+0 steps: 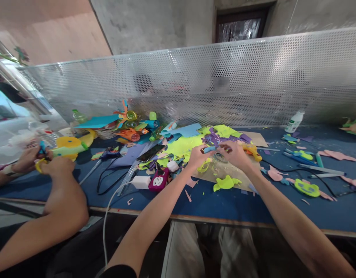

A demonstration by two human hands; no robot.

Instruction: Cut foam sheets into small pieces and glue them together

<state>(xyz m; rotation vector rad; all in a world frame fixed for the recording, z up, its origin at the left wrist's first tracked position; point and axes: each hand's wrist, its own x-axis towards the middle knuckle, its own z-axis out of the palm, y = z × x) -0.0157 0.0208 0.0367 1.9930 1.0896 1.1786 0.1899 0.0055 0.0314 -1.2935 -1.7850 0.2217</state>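
Note:
My left hand [198,155] is closed in a pinch on a small light-blue foam piece [210,149], held above a brown cardboard sheet [224,172]. My right hand [236,153] meets it from the right, fingers curled and closed on the same piece; a small dark red bit shows at its fingertips. A lime-green foam cut-out [225,182] lies on the cardboard just below my hands. Behind them sits a heap of yellow-green and purple foam scraps [212,137].
A co-worker's hands [41,162] at the left work on a yellow foam toy. A phone [151,153], white charger [140,182], magenta gadget [158,180] and cables lie left of centre. A glue bottle [294,122], foam shapes and sticks lie right. A perforated metal screen [253,77] backs the blue table [224,202].

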